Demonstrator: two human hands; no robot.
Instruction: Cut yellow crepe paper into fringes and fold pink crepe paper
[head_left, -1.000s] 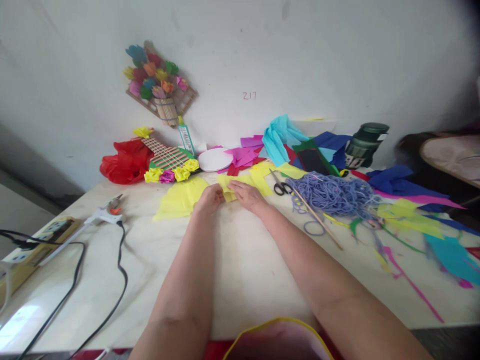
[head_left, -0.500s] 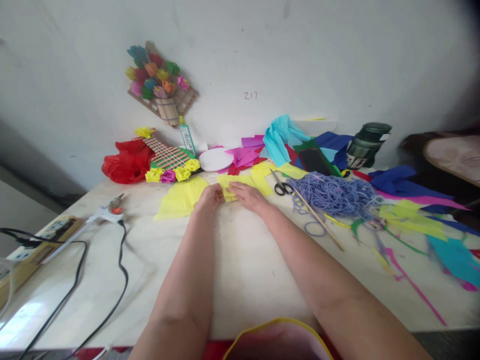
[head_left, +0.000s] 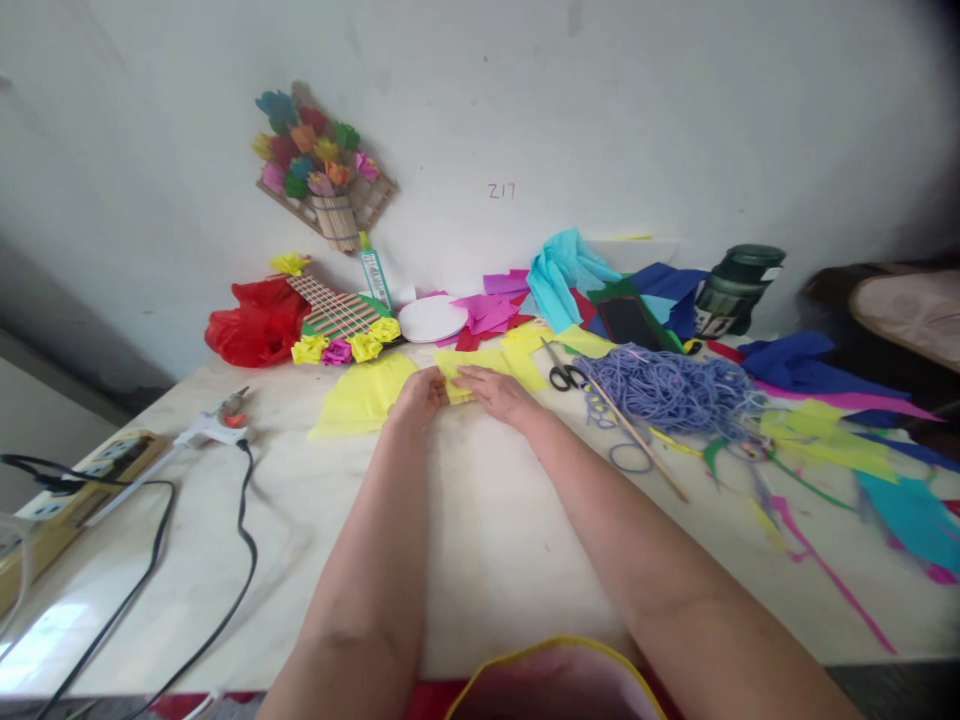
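Observation:
Yellow crepe paper lies on the table on both sides of my hands, with a folded-looking part between them. My left hand has its fingers curled together at the paper's edge, pinching it; the fingertips are partly hidden. Lying on the paper just to the right is my right hand, fingers stretched out and pointing left. Black-handled scissors rest to the right of that hand. Beside them are a thin wooden stick and a tangled heap of purple-blue string.
Left on the table are a white glue gun, black cords and a power strip. Behind stand a decorated paper-and-stick craft, a glue bottle and a white disc. Coloured paper and a dark green jar are at the right.
Almost nothing differs. Both hands stay at the yellow crepe paper, and the right fingers have shifted only very slightly.

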